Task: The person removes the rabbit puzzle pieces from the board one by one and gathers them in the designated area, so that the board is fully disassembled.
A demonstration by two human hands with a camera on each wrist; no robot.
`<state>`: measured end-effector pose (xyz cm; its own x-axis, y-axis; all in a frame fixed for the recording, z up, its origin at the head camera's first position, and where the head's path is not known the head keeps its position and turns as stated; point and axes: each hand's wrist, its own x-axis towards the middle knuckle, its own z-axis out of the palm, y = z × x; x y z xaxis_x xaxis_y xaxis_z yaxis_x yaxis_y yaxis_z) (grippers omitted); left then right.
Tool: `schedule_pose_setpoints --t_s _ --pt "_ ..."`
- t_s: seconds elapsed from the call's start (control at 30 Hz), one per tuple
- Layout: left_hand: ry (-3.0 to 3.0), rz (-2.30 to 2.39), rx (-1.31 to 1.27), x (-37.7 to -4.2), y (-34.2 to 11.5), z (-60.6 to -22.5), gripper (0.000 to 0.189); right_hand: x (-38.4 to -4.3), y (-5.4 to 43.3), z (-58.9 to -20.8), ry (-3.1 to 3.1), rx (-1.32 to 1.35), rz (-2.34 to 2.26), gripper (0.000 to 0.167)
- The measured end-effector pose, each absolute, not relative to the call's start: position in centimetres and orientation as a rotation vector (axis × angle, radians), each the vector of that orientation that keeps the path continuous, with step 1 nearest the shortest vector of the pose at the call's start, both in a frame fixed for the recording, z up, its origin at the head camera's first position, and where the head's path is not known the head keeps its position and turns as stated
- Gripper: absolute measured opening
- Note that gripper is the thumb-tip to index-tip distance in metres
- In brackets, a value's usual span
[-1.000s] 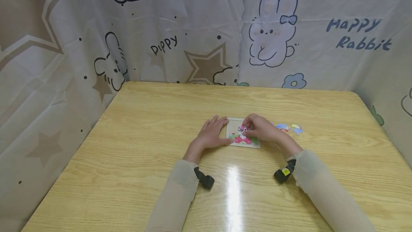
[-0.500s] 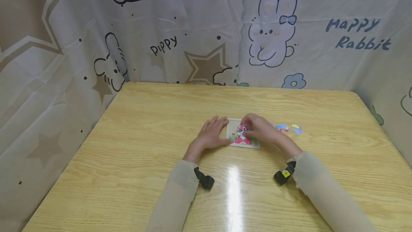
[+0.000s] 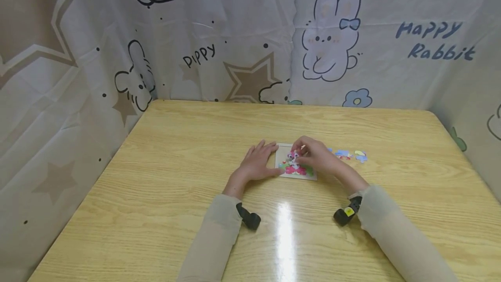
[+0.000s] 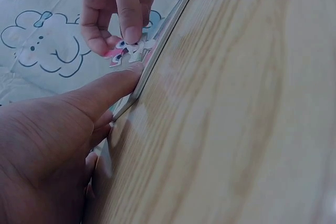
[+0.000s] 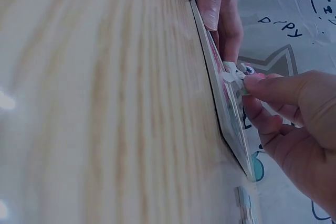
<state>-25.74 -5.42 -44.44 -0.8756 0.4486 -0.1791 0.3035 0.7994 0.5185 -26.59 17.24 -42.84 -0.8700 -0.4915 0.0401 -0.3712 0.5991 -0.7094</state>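
A small framed puzzle board [image 3: 284,152] lies on the table, its lower part filled with a pink and green picture. My left hand [image 3: 257,162] rests at the board's left edge, fingers straight, the thumb on its lower left corner. Over the board, my right hand [image 3: 316,156] pinches a puzzle piece [image 4: 137,51] between thumb and fingers. That piece carries a pink and white animal face with large eyes. In the right wrist view the piece is tilted up from the board, its lower end close to the surface; whether it touches I cannot tell.
Several loose puzzle pieces [image 3: 361,156], blue, yellow and red, lie on the wooden table [image 3: 195,142] right of the board, partly behind the right hand. A printed cloth [image 3: 250,34] hangs behind and beside the table. Each wrist wears a black camera strap [image 3: 248,217].
My right hand has shifted slightly left with the pinched puzzle piece, which now tilts a little differently over the board. The left hand has stayed in place.
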Motion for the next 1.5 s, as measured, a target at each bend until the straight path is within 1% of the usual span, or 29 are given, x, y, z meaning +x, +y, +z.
schedule_pose_setpoints --t_s 0.23,0.57,1.07,1.5 --pt "2.697 0.7 0.556 -25.9 -5.2 -44.8 0.082 -26.3 18.4 -43.1 2.612 -0.554 -1.244 0.026" --pt "2.694 0.718 0.592 -25.8 -5.4 -44.6 0.081 -25.9 20.8 -43.4 2.638 -0.534 -1.263 0.025" --pt "2.696 0.734 0.601 -25.6 -5.4 -44.3 0.08 -24.4 24.0 -43.1 2.648 -0.415 -1.284 0.026" --pt "2.696 0.733 0.611 -25.6 -5.5 -44.6 0.081 -23.6 26.6 -43.3 2.677 -0.395 -1.288 0.028"
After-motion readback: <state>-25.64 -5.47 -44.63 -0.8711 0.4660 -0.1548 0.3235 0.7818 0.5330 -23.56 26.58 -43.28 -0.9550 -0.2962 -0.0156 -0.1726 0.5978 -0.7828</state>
